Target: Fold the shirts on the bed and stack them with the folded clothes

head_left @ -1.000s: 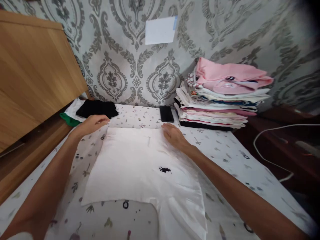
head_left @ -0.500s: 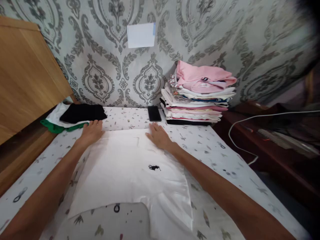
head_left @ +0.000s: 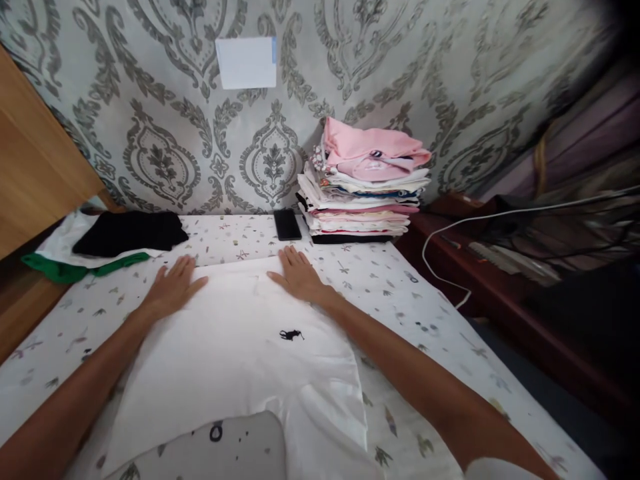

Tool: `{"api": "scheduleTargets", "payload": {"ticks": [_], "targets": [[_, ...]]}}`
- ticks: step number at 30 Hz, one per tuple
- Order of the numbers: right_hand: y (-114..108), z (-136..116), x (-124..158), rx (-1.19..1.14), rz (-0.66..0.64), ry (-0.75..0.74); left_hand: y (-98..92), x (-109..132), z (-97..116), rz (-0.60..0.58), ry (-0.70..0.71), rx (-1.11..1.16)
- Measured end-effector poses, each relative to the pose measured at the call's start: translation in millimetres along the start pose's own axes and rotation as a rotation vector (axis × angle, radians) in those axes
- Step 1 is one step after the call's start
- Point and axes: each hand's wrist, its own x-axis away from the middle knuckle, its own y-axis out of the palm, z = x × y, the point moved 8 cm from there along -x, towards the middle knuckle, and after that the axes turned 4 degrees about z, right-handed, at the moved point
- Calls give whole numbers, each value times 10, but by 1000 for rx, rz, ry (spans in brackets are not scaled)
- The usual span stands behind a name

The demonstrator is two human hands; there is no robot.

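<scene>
A white shirt (head_left: pixel 215 347) with a small black horse-and-rider emblem lies spread on the patterned sheet, partly folded. My left hand (head_left: pixel 173 287) rests flat on its far left corner, thumb apart from the fingers. On the far right part of the same edge lies my right hand (head_left: pixel 299 275), palm down with the fingers stretched out. Neither hand grips the cloth. At the bottom, a grey printed rounded shape (head_left: pixel 225 447), perhaps a pillow, borders the shirt.
A tall stack of folded clothes (head_left: pixel 360 200), pink on top, stands against the wall. Beside it lies a black phone (head_left: pixel 287 225). Black, white and green garments (head_left: pixel 130 233) lie at the left by a wooden cabinet (head_left: pixel 45 153). A white cable (head_left: pixel 425 250) hangs at the right.
The view has turned to the right, so things sit further left. My left hand's thumb is now spread away from its fingers. Both hands stay on the shirt's far edge.
</scene>
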Motion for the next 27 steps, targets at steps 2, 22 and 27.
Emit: {"api": "scheduleTargets", "payload": {"ticks": [2,22,27], "targets": [[14,-1,-13,-1,10,-3,6,19,-162,8,-44,1],[-684,-317,2809,-249,227,-457,-480,2208,1030,200,748,255],[-636,-397,3153,-108,179,-456,-394,2420,880,200,721,203]]}}
